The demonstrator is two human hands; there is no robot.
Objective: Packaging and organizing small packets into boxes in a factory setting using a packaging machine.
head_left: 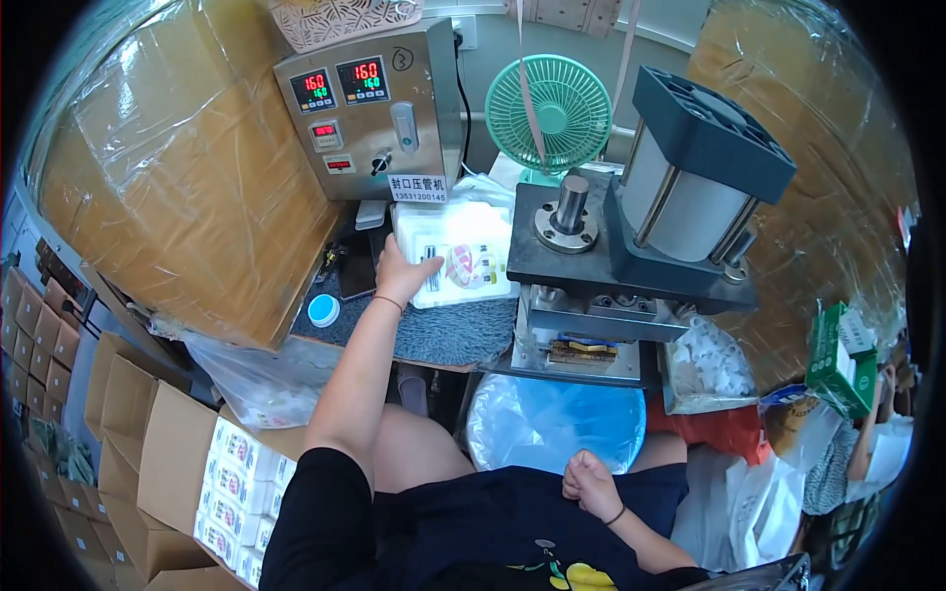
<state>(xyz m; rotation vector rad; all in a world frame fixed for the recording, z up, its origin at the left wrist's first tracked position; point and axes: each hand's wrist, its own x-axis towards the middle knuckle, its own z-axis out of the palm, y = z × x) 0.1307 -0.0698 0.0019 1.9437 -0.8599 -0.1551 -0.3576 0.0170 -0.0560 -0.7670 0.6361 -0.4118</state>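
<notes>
My left hand (396, 274) reaches over the mat to a pile of flat white plastic packs (470, 273) with pink and yellow print. Its thumb lies on the top pack and its fingers wrap the pile's left edge. Near my lap, my right hand (589, 485) is curled into a loose fist, with nothing showing in it. To the right of the packs stands a press (581, 258) with a dark metal top plate and a pale cylinder. Its lower bed (581, 357) carries brass-coloured strips.
A metal control box (424, 128) with lit displays stands behind the packs, beside a green fan (549, 113). A blue-lined bin (557, 424) sits below the press. A white-lidded jar (323, 310) rests at the mat's left. Cartons (177, 473) hold small white boxes.
</notes>
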